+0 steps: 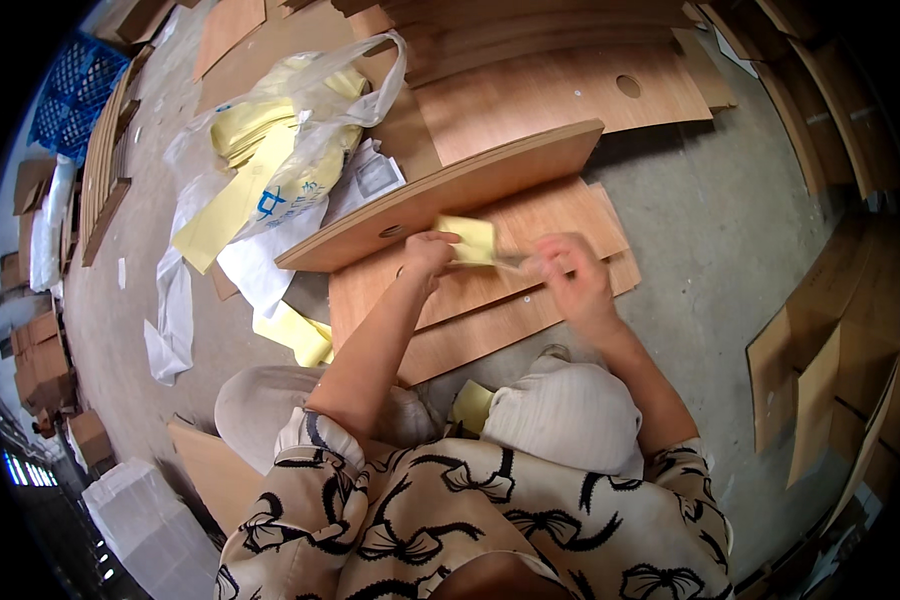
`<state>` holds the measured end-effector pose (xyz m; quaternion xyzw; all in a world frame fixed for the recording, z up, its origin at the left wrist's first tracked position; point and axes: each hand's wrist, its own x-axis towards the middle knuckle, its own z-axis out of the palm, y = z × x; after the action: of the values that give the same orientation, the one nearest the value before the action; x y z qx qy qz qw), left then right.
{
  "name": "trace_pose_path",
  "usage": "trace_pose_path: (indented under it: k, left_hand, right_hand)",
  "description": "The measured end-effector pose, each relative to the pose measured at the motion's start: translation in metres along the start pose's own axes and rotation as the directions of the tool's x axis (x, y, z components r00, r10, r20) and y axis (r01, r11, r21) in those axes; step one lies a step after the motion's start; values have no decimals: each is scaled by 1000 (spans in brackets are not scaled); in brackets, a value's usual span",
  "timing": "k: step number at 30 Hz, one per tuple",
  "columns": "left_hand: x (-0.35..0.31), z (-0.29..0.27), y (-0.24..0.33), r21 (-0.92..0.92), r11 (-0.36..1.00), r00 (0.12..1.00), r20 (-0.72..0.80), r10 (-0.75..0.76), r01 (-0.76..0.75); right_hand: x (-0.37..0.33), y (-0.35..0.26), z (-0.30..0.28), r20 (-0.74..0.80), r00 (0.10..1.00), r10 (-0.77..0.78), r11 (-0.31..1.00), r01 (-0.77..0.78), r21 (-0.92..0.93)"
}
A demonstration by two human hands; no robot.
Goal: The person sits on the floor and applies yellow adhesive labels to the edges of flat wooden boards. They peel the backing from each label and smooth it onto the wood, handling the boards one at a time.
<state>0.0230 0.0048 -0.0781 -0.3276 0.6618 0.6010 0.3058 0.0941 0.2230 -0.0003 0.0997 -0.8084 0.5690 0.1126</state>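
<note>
The small yellow sheet (475, 241) is up off the boards in front of the person, between the two hands. Its long axis runs roughly left to right, one end at the left fingers and the other toward the right hand, dipping slightly toward the knees. The left hand (430, 253) is closed, pinching the sheet's near left end between thumb and fingers. The right hand (573, 275) is blurred, its fingers curled; a thin, pale streak reaches it from the sheet, but whether it grips anything I cannot tell.

Nearest the body, another yellow piece (472, 405) shows between the bent knees (565, 415). Below the hands lie flat wooden boards (370, 305), overlapping, with loose yellow paper (295, 333) on the floor by their left edge. Just beyond the hands, a long plank (490, 182) stands on its edge, slanting from lower left to upper right; it stands between them and what lies farther off. Past its left part is a clear plastic bag (315, 170) stuffed with yellow sheets (238, 195), white papers (375, 177) beside it. Past its right part lies a wide board (550, 95) with a round hole. A blue crate (80, 90) sits at the far left.
</note>
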Motion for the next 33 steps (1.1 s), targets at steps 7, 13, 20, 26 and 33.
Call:
trace_pose_path:
  k: [7,13,20,26,33]
  left_hand:
    - [-19,29,26,543,738,908,129,399,-401]
    - [-20,83,48,688,416,749,288,597,-595]
    - [19,116,34,634,556,768,96,633,-537]
    - [39,130,34,653,589,799,41,600,-476]
    - [42,132,38,717,538,805,54,591,-443]
  right_hand:
    - [50,64,-32,105,988,-118,902,151,-405]
    - [67,85,-23,290,921,-259,789,375,-487]
    - [62,90,-26,-307,917,-255,843,56,-535]
    - [41,127,-35,-179,899,399,917,-386,104]
    - [76,152,-32,185,859,477,875,-445,-192]
